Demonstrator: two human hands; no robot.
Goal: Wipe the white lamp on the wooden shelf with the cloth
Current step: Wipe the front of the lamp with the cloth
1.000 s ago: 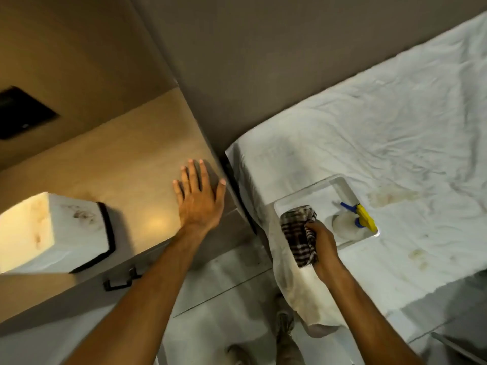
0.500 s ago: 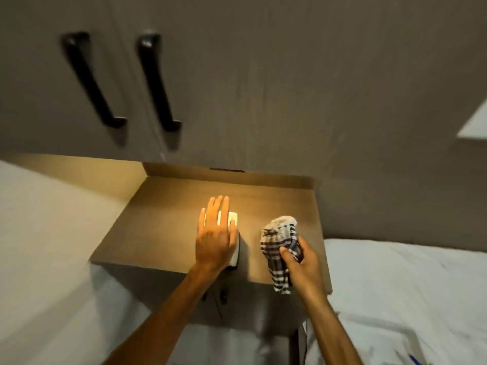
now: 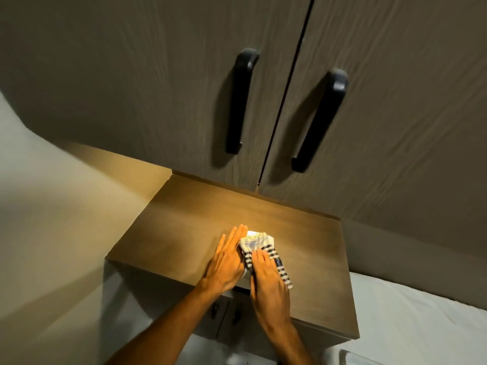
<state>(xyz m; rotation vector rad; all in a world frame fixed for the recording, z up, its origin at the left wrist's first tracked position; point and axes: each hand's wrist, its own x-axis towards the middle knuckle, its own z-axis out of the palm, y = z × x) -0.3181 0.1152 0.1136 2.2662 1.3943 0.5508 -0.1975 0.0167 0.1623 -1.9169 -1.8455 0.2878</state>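
The white lamp (image 3: 251, 233) glows on the wooden shelf (image 3: 184, 227), and only a bright sliver of it shows between my hands. A checked cloth (image 3: 259, 245) is draped over the top of the lamp. My right hand (image 3: 266, 275) lies flat on the cloth and presses it down on the lamp. My left hand (image 3: 226, 262) rests flat against the lamp's left side, fingers straight and holding nothing.
Two cabinet doors with black handles (image 3: 238, 101) (image 3: 320, 119) hang close above the back of the shelf. A white bed sheet (image 3: 408, 312) lies to the right. Small drawer knobs (image 3: 215, 309) sit under the shelf's front edge. A pale wall stands on the left.
My right hand has carried the cloth from beside the lamp onto its top. My left hand has slid from the lamp's top to its left side. The view has tilted up.
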